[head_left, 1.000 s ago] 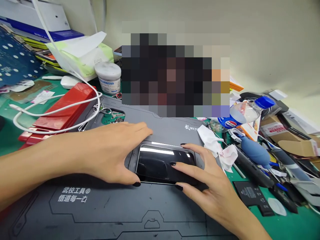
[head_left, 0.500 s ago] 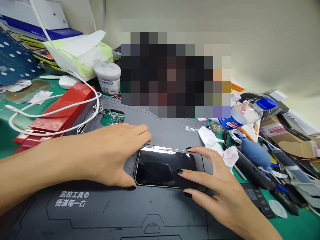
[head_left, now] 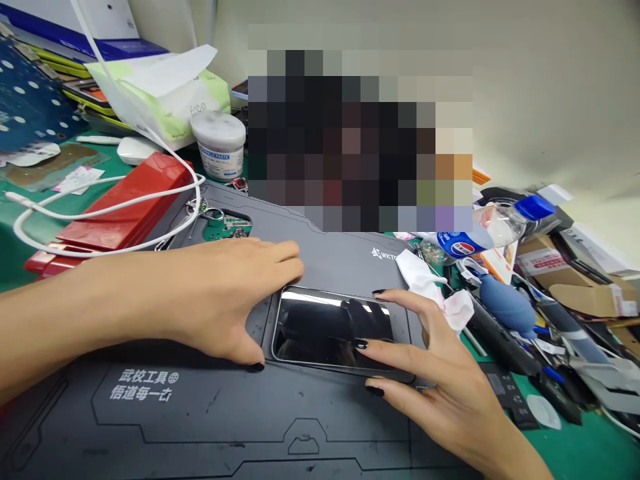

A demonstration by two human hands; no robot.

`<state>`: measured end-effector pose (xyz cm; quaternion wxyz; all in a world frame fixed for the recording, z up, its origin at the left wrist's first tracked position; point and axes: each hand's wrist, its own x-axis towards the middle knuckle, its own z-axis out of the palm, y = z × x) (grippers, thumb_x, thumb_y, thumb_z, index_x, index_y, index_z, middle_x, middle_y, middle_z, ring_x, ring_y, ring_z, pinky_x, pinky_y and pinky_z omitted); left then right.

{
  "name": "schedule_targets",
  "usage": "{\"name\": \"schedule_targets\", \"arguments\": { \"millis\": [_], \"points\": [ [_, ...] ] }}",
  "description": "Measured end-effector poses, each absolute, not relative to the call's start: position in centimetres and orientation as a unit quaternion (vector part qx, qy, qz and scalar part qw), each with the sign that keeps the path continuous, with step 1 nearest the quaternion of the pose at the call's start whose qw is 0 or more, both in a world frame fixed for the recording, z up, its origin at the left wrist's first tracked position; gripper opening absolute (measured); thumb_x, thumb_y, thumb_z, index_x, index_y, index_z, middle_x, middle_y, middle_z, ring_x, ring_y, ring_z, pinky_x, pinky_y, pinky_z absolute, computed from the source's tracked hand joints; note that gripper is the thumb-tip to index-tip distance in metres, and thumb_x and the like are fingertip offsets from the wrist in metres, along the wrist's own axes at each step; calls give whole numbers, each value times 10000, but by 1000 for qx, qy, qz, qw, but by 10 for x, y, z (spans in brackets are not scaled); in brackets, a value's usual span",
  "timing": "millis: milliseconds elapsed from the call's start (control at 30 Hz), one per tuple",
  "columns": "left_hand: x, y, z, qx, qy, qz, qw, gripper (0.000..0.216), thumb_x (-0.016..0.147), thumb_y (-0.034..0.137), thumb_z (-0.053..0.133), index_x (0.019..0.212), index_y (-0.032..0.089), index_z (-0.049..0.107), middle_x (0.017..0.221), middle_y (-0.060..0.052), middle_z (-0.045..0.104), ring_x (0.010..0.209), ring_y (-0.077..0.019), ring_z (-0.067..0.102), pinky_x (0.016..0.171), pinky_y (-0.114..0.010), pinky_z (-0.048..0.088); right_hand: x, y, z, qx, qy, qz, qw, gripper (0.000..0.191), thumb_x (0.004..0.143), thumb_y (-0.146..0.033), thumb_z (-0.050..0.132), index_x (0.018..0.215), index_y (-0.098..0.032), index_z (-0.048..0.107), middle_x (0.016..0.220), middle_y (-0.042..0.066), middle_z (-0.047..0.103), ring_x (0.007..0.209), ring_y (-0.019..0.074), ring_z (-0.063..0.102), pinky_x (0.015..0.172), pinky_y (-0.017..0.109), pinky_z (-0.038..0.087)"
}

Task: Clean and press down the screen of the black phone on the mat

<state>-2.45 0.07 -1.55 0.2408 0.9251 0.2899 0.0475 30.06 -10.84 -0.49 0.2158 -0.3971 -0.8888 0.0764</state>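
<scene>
A smartphone (head_left: 320,327) with a dark, glossy screen lies on the grey work mat (head_left: 210,413). Its left end seems slightly raised, with a dark gap along the lower edge. My right hand (head_left: 445,360) grips its right end: one finger on the far edge, the thumb at the near edge, another fingertip on the screen. At the left end, my left hand (head_left: 235,287) is open, thumb and fingers spread around the corner. That thumb is a little apart from the phone; whether the fingers touch the far corner, I cannot tell.
Left stand a red box (head_left: 125,207), a looped white cable (head_left: 100,253) and a paste jar (head_left: 219,147). Right lie crumpled tissue (head_left: 420,277), a Pepsi bottle (head_left: 493,230), a blue air blower (head_left: 507,307) and several tools. A blurred area covers the back.
My left thumb has drawn slightly away from the phone's lower left corner. Reflections on the screen have shifted, and the view has tilted slightly. My right hand keeps its hold.
</scene>
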Motion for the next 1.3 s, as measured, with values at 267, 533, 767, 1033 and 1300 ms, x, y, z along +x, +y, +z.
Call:
{"name": "schedule_targets", "arguments": {
  "millis": [267, 533, 767, 1033, 1300],
  "points": [
    [-26, 4, -14, 925, 281, 34, 254, 471, 701, 427, 921, 1028, 258, 627, 1106, -35, 651, 864, -253, 629, 704, -372, 429, 301, -107, -5, -388, -903, 42, 179, 152, 1130, -246, 690, 1262, -310, 730, 1515, 118, 539, 1390, 277, 602, 1131, 461, 564],
    [-25, 4, -9, 920, 288, 6, 267, 439, 711, 356, 887, 1061, 258, 641, 1162, -35, 652, 889, -244, 639, 732, -364, 451, 301, -107, -4, -385, -906, 37, 174, 172, 1148, -240, 652, 1292, -304, 721, 1532, 122, 526, 1400, 275, 593, 1133, 455, 551],
    [-20, 4, 8, 911, 310, -63, 263, 505, 713, 321, 950, 1111, 240, 650, 1242, -48, 641, 965, -257, 664, 773, -362, 484, 298, -107, -6, -380, -910, 31, 163, 191, 1150, -235, 641, 1309, -314, 711, 1524, 129, 528, 1422, 292, 575, 1132, 487, 556],
    [-23, 5, -3, 915, 303, -25, 266, 486, 694, 361, 934, 1083, 252, 665, 1204, -40, 650, 919, -255, 654, 761, -369, 483, 296, -110, -8, -393, -903, 45, 168, 245, 1138, -190, 641, 1329, -324, 716, 1526, 125, 522, 1423, 307, 562, 1120, 510, 545],
    [-24, 4, -1, 914, 305, -28, 267, 441, 731, 367, 895, 1099, 253, 681, 1223, -46, 664, 918, -255, 667, 771, -376, 498, 303, -110, -6, -394, -906, 44, 150, 253, 1135, -202, 647, 1335, -337, 726, 1530, 134, 530, 1414, 328, 573, 1089, 542, 565]
  ]
}}
